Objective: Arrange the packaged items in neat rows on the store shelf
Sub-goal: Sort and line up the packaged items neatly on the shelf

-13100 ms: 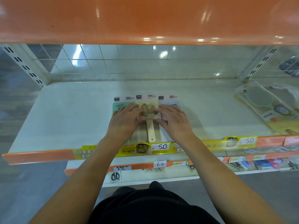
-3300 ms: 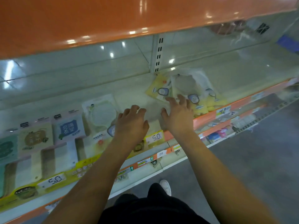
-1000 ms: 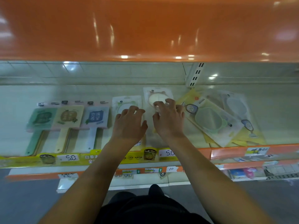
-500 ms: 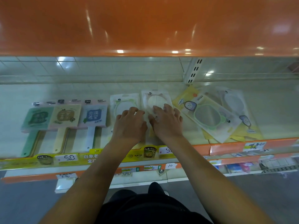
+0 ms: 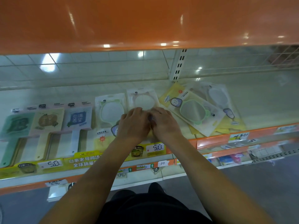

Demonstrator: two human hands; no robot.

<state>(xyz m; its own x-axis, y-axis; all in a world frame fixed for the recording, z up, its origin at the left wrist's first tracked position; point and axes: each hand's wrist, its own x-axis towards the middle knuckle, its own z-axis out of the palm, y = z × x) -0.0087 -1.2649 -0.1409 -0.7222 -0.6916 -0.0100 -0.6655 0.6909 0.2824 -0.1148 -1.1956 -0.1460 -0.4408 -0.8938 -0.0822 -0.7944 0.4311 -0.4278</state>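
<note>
While both hands sit side by side on the pale mirror pack (image 5: 143,101) in the middle of the shelf (image 5: 258,101), the step in hand looks like squaring that pack into line with its neighbours. The left hand (image 5: 134,125) lies palm down with fingers bent over the pack's lower half, and the right hand (image 5: 165,123) lies touching it, fingers likewise curved down onto the plastic; whether either one pinches an edge or only presses cannot be told, since the fingertips are hidden under the knuckles. To the left, the green-rimmed mirror pack (image 5: 110,110) lies straight, and beyond it three paddle-shaped packs (image 5: 46,122) stand in an even row with their header cards level. To do this well, I judge the pale pack should be slid, not lifted, until its left edge runs just beside the green-rimmed one without overlapping it, and its top edge matches that neighbour's top edge. Flat, even pressure from both palms would keep the slick sleeve from twisting. The price strip (image 5: 156,147) along the shelf front gives a handy straight line to square against. On the right, a loose heap of yellow-backed packs (image 5: 194,110) lies skewed and overlapping, its corner close to the pale pack, so nudging rightward risks riding up on it; those packs are not yet sorted.
</note>
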